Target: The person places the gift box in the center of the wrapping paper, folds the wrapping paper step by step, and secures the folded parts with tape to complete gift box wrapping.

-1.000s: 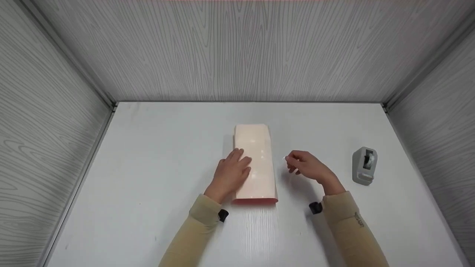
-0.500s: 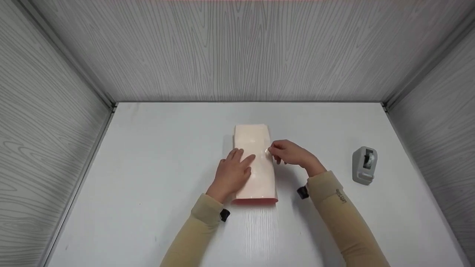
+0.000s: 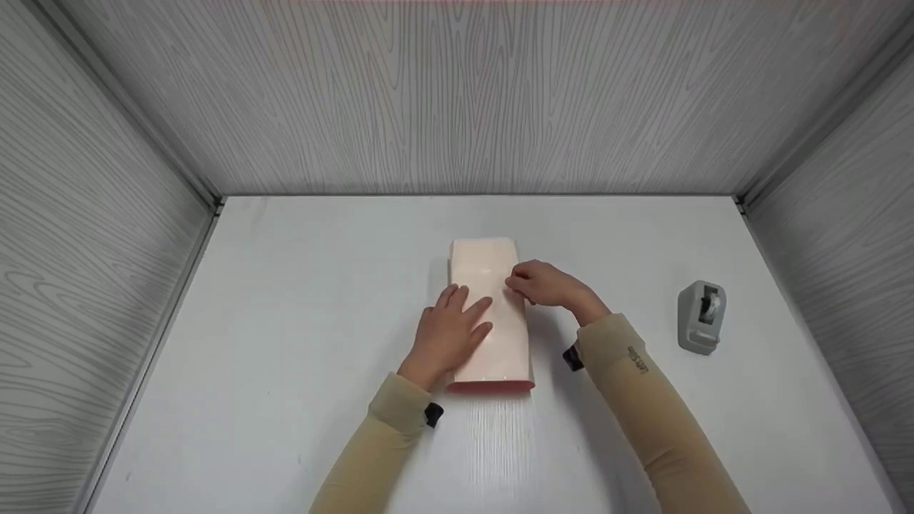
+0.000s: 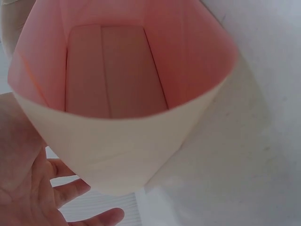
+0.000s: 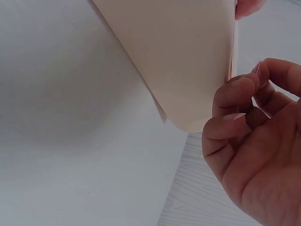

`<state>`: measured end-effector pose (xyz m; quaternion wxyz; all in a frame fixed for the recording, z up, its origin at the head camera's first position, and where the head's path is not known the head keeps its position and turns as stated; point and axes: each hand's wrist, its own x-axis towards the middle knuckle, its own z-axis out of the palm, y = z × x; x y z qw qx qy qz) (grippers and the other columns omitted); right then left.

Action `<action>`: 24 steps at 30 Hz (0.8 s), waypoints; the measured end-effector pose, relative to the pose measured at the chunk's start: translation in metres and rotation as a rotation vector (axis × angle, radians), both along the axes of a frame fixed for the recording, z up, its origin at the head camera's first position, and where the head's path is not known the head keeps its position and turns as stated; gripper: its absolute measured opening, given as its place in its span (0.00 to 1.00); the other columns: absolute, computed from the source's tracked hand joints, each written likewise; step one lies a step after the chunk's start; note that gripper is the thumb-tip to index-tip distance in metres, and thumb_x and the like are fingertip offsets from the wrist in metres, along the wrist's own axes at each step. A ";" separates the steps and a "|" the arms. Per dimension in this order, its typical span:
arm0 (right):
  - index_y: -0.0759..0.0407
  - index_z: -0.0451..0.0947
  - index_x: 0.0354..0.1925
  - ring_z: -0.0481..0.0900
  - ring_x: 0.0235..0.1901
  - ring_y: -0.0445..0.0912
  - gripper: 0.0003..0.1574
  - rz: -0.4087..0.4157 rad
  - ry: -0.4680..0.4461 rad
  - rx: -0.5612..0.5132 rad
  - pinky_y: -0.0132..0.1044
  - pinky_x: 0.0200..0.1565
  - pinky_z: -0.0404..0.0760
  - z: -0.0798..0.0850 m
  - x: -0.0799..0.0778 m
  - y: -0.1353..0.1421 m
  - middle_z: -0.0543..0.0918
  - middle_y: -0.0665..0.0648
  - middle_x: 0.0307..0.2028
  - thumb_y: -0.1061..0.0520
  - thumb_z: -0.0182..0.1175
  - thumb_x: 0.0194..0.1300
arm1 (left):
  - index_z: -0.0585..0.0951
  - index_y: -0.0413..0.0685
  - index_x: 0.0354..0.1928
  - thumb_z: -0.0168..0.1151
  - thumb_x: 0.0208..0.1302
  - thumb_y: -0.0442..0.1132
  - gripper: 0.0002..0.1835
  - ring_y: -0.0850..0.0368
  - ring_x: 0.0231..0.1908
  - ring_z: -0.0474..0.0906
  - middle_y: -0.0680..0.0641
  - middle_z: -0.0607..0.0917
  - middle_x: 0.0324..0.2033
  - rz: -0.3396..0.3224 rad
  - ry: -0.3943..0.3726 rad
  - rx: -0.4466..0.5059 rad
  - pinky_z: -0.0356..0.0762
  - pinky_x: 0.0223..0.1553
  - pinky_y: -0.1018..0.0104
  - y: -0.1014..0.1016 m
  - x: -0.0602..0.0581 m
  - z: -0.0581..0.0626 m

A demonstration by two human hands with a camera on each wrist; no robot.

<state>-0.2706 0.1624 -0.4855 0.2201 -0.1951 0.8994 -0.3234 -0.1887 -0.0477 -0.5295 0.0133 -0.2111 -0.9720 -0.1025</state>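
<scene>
A sheet of wrapping paper (image 3: 500,353), cream outside and pink inside, is wrapped as a flattened sleeve on the table. Through its near end, the left wrist view shows a box (image 4: 124,75) inside. My left hand (image 3: 446,335) rests on the left part of the sleeve with fingers spread. At the right part of the upper face, my right hand (image 3: 546,284) pinches a small piece of clear tape between thumb and index finger, right at the paper's edge. The tape itself is mostly hidden by the fingertips; in the right wrist view, the other fingers (image 5: 223,134) are curled.
A grey tape dispenser (image 3: 700,321) with a roll in it stands on the right side of the white table (image 3: 321,285). Wood-grain panels (image 3: 471,100) wall in the table at the back and both sides.
My right hand has moved left and away from me, from beside the sleeve onto its right edge, with the tape. My left hand stays on the paper, its thumb and index finger shifting slightly.
</scene>
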 end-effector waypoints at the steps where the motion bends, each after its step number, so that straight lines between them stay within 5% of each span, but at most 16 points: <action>1: 0.58 0.71 0.27 0.69 0.20 0.45 0.19 0.004 0.005 0.004 0.39 0.29 0.68 0.001 0.000 -0.001 0.71 0.52 0.19 0.53 0.48 0.76 | 0.70 0.64 0.70 0.46 0.74 0.59 0.26 0.43 0.70 0.57 0.43 0.66 0.68 0.000 0.000 0.003 0.74 0.50 0.44 0.000 0.000 0.000; 18: 0.60 0.78 0.32 0.70 0.27 0.46 0.17 0.004 0.035 0.211 0.40 0.33 0.71 0.008 -0.002 -0.018 0.76 0.54 0.27 0.55 0.49 0.75 | 0.69 0.66 0.70 0.45 0.75 0.59 0.26 0.44 0.71 0.54 0.44 0.65 0.68 0.012 -0.030 -0.004 0.73 0.51 0.44 0.000 0.000 0.002; 24: 0.59 0.75 0.28 0.68 0.25 0.45 0.16 -0.015 0.024 0.251 0.40 0.30 0.69 0.010 -0.002 -0.019 0.73 0.53 0.23 0.55 0.51 0.72 | 0.69 0.65 0.70 0.46 0.75 0.59 0.26 0.44 0.71 0.55 0.43 0.65 0.68 0.012 -0.031 0.009 0.73 0.51 0.44 0.001 0.000 0.002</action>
